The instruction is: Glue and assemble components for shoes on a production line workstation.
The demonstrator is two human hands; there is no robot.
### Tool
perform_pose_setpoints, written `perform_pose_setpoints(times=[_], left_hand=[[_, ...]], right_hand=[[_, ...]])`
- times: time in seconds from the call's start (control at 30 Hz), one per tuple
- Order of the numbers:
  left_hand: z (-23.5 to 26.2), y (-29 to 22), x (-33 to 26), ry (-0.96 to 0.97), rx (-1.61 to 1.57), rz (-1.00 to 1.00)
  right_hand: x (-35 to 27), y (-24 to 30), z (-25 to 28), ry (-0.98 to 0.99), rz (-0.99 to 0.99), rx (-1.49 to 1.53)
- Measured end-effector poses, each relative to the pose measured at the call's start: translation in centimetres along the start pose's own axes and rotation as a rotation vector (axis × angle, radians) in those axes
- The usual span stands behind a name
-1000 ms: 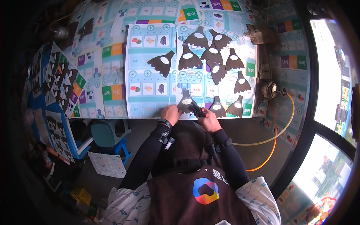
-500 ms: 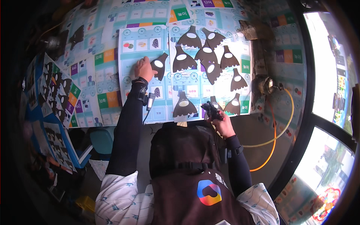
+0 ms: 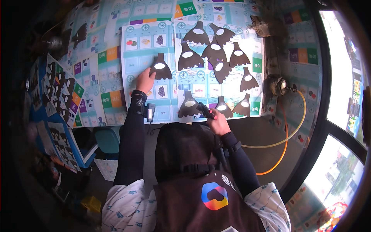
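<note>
My left hand grips the lower left corner of a dark brown fan-shaped piece with a narrow neck and a white oval. That piece lies neck upward on the left printed sheet. In my right hand is a small black pistol-shaped tool, its front end pointing up and left. The tool's tip is beside another dark fan-shaped piece near the table's front edge. Several like pieces are spread over the right printed sheet, some overlapping.
Printed sheets cover the table. A yellow hose and an orange hose hang at the right, below a metal fitting. A blue-green chair stands below left. Boards with dark pieces are at the far left.
The dark piece at my left hand has turned from tilted to nearly upright, and my hand now holds its lower corner. My right hand has brought the black tool leftward.
</note>
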State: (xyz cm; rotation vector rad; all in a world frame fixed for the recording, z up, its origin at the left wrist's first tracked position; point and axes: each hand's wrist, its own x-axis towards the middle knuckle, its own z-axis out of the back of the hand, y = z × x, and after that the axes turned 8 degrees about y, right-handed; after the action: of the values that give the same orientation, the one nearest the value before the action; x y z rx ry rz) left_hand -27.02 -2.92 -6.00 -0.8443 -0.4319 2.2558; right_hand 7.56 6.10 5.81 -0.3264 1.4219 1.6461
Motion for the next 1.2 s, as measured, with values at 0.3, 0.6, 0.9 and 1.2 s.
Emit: perform_pose_setpoints(times=[0.3, 0.6, 0.9, 1.2], left_hand=[[0.5, -1.2, -1.5, 0.104, -0.383, 0.021], [-9.1, -8.6, -4.0, 0.078, -0.081, -0.114], [-7.6, -8.8, -4.2, -0.033, -0.022, -0.135], [-6.9, -7.6, -3.9, 0.048, -0.108, -0.140]], right_hand=[[0.0, -0.7, 0.4, 0.147, -0.003, 0.123], [0.8, 0.3, 3.6, -0.021, 0.110, 0.476], [6.6, 2.7, 1.6, -0.070, 0.069, 0.162], [8.8, 3.3, 1.2, -0.106, 0.135, 0.115]])
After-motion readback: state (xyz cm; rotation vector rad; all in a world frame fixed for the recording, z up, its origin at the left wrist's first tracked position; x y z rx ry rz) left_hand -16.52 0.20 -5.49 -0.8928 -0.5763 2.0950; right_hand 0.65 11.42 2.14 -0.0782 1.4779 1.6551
